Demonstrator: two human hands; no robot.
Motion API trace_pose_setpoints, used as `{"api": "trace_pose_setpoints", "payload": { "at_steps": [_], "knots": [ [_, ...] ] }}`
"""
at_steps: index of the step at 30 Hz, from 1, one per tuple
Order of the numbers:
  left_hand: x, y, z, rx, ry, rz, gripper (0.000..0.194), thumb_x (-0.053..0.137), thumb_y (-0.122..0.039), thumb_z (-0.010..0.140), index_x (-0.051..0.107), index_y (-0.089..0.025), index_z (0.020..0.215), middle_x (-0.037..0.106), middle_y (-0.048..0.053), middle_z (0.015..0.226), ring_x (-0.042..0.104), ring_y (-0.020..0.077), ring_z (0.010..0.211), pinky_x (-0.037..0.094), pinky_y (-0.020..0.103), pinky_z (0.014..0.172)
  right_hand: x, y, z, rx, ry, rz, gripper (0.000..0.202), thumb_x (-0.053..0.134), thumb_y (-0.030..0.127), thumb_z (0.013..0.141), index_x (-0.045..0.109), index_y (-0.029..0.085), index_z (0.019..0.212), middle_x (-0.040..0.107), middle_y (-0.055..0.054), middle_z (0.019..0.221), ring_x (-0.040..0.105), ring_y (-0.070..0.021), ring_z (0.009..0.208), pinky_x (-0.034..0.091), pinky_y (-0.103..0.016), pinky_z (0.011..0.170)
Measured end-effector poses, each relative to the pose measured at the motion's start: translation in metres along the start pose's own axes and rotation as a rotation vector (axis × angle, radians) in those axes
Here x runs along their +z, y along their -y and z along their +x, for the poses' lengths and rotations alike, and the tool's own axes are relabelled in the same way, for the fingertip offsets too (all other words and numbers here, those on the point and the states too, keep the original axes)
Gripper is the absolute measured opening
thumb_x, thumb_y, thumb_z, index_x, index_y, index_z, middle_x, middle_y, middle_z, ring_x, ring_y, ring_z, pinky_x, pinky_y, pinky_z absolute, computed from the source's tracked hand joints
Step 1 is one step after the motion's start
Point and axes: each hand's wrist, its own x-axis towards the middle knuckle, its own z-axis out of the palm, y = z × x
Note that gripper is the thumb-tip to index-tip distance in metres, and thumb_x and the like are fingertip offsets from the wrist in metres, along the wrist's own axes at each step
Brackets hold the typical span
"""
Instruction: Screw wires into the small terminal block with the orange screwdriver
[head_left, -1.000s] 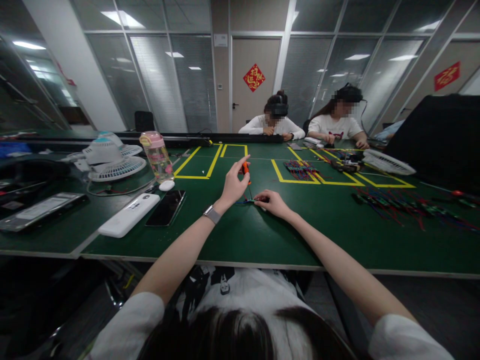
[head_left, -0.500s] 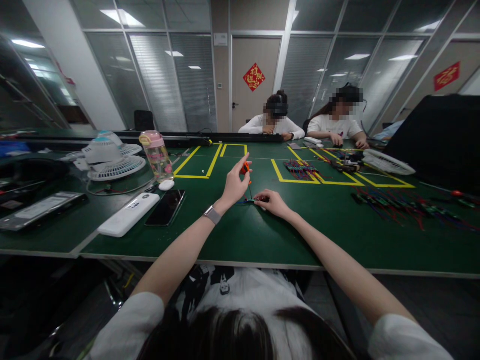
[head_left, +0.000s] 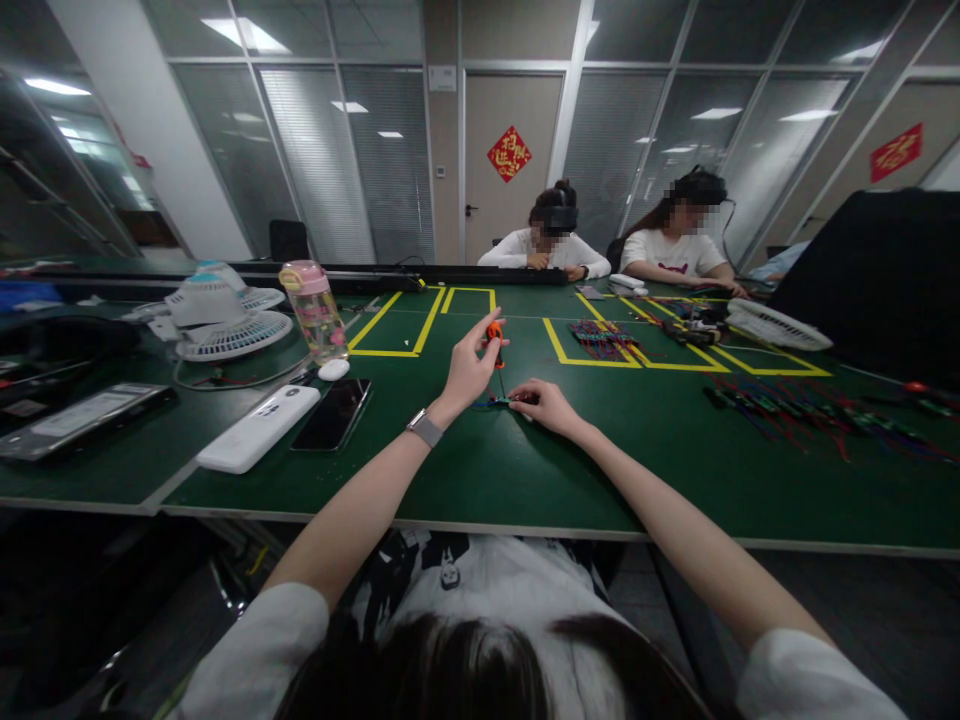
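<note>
My left hand point(head_left: 472, 362) is closed around the orange handle of a screwdriver point(head_left: 494, 342). The tool stands nearly upright, its thin shaft pointing down. At its tip lies a small green circuit board point(head_left: 501, 402) with thin wires at its left side. My right hand point(head_left: 550, 406) pinches the board's right end, low over the table. The fingers hide part of the board, and whether the tip sits in a screw is too small to tell.
Left of my arms are a phone point(head_left: 331, 415), a white power bank point(head_left: 259, 428), a pink-lidded bottle point(head_left: 313, 310) and a fan point(head_left: 232, 335). Wired boards point(head_left: 817, 415) lie to the right, with another bundle point(head_left: 602, 340) by the yellow tape. Two people sit across the green table point(head_left: 480, 490).
The fingers of my left hand have shifted slightly on the screwdriver, and its orange handle shows more. My right hand and the board stay put. The co-worker at right has moved their arms.
</note>
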Motion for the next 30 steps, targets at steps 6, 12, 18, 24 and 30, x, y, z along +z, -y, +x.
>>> {"api": "trace_pose_setpoints", "payload": {
  "at_steps": [6,12,18,24,30],
  "knots": [
    [-0.0044,-0.0066,0.0000,0.096,-0.092,0.198,0.031,0.062,-0.018,0.081,0.062,-0.024,0.111,0.065,0.003,0.094,0.060,0.0132,0.084,0.052,0.027,0.077,0.0004,-0.0016,0.0006,-0.009,0.001,-0.014,0.017,0.066,0.024,0.076,0.073,0.016,0.089,0.064,-0.005,0.080,0.057,-0.0129,0.069,0.045,-0.024,0.066],
    [-0.0031,-0.0023,0.0010,0.023,-0.009,0.096,0.044,0.048,-0.012,0.086,0.051,-0.026,0.128,0.065,0.003,0.105,0.062,0.0121,0.089,0.052,0.025,0.077,0.0005,-0.0020,0.0004,-0.011,0.001,-0.001,0.017,0.066,0.023,0.076,0.073,0.016,0.089,0.064,-0.005,0.080,0.057,-0.0128,0.068,0.045,-0.024,0.066],
    [-0.0008,0.0016,-0.0001,0.046,-0.085,0.158,0.041,0.053,-0.019,0.087,0.052,-0.025,0.127,0.064,0.004,0.105,0.062,0.0110,0.079,0.052,0.024,0.071,0.0010,-0.0024,0.0003,-0.013,-0.002,0.005,0.017,0.065,0.023,0.076,0.073,0.016,0.089,0.064,-0.005,0.079,0.057,-0.0129,0.068,0.045,-0.024,0.065],
    [-0.0057,-0.0024,-0.0004,0.068,-0.141,0.243,0.029,0.050,-0.022,0.091,0.059,-0.023,0.118,0.064,0.005,0.102,0.060,0.0144,0.090,0.050,0.027,0.081,0.0011,-0.0017,0.0008,0.028,0.003,0.022,0.018,0.066,0.024,0.075,0.073,0.014,0.089,0.065,-0.005,0.080,0.056,-0.0126,0.067,0.045,-0.025,0.065],
    [-0.0030,-0.0037,-0.0010,0.066,-0.119,0.140,0.031,0.046,-0.022,0.092,0.056,-0.022,0.121,0.064,0.005,0.103,0.061,0.0130,0.088,0.050,0.026,0.080,0.0011,-0.0028,0.0011,0.032,0.008,0.035,0.019,0.065,0.023,0.075,0.073,0.014,0.090,0.065,-0.006,0.081,0.056,-0.0127,0.068,0.045,-0.024,0.065]
  ]
}}
